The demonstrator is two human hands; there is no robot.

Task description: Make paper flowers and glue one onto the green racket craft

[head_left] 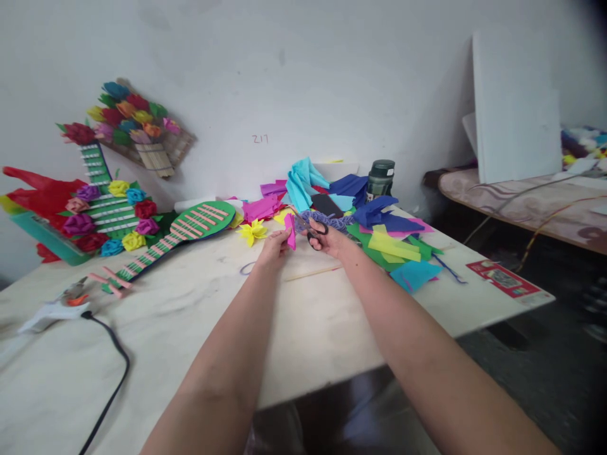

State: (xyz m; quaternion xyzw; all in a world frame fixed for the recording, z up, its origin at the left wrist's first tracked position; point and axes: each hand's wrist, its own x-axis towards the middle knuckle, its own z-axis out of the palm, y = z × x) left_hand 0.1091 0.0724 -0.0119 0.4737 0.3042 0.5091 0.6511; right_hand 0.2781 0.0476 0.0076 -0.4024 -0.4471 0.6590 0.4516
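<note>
Reaching forward, hands point(274, 250) point(331, 241) close together.

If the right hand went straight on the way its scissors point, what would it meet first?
Probably the folded pink paper in the left hand, close by the blades of the scissors that the right hand holds; depth there is unclear.

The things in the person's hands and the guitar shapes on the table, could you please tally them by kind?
Scissors, in right hand: 1
Pink paper, in left hand: 1
Guitar shapes, white-striped one and pink-striped one: 2
Total: 4
</note>
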